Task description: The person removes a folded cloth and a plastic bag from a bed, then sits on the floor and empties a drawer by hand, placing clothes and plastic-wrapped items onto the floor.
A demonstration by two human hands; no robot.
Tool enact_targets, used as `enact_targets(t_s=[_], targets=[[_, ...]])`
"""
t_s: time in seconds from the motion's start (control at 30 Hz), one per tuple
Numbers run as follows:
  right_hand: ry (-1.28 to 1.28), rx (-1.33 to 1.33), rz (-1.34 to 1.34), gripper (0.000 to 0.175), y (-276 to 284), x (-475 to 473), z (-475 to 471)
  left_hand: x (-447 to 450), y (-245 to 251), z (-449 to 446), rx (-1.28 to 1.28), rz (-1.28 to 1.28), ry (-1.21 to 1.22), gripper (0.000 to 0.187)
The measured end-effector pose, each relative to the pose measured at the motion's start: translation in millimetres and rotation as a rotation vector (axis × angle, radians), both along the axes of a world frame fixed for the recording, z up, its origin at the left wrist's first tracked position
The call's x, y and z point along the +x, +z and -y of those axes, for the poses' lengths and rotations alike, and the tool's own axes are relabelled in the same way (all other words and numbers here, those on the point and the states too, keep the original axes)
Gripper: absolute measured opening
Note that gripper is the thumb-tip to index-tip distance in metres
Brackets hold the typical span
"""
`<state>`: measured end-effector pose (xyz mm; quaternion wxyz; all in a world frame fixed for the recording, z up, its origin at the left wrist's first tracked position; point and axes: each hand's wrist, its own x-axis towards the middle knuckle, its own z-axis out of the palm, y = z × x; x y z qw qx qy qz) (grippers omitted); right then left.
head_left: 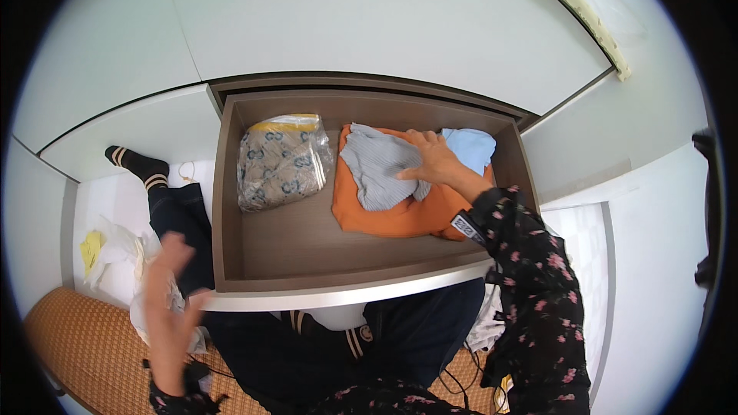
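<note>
An open drawer [277, 253] with brown wood-look walls is pulled out in front of me. My right hand [433, 158] reaches into its right half, fingers spread over a grey ribbed garment [377, 167]; whether it presses on the cloth is hard to tell. That garment lies on a folded orange garment [369, 222], and a light blue folded cloth [470, 147] sits just beyond my hand. At the drawer's left end is a patterned grey-brown textile in a clear plastic bag [282, 167]. Blurred, my left hand [173, 294] hangs outside the drawer's front left corner with fingers apart, holding nothing.
White cabinet panels [369, 23] rise behind the drawer. My legs in dark trousers [184, 219] flank it on the left and below. Crumpled plastic with a yellow paper [92, 251] lies at left, near a woven mat [86, 328]. Dark cables [461, 383] run on the floor at lower right.
</note>
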<state>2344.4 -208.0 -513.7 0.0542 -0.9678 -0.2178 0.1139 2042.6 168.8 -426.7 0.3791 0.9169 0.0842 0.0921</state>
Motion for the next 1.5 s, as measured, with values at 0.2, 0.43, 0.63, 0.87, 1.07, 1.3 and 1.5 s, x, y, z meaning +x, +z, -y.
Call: enact_targets(t_s=[0.2,0.43,0.63,0.87,1.07,1.3,1.5], targets=[[-0.072,-0.048,-0.236,0.093,-52.4,30.7,-17.5,35.6,1.2,73.4,0.233,-0.069,-0.537,0.048],[-0.326,0.932,-0.836,0.045,52.9,-6.2,35.3,35.9,-18.5,68.6,0.224,-0.024,-0.51,0.047],[-0.584,0.925,-0.189,0.021,189.3,-126.4,181.4,32.6,-22.1,76.9,0.291,0.006,-0.501,0.035],[-1.173,0.7,-0.252,0.06,232.8,-303.1,357.5,32.5,-23.9,84.4,0.273,0.0,-0.447,0.028],[-0.785,-0.173,-0.17,0.063,181.0,-289.4,374.4,33.7,-19.4,91.8,0.256,0.006,-0.433,0.028],[-0.123,0.255,-0.232,0.049,100.3,-68.4,258.6,35.8,-15.4,95.7,0.286,-0.076,-0.405,0.027],[-0.03,-0.297,-0.222,0.097,13.2,38.1,125.7,44.0,-11.2,98.7,0.299,-0.137,-0.393,0.029]])
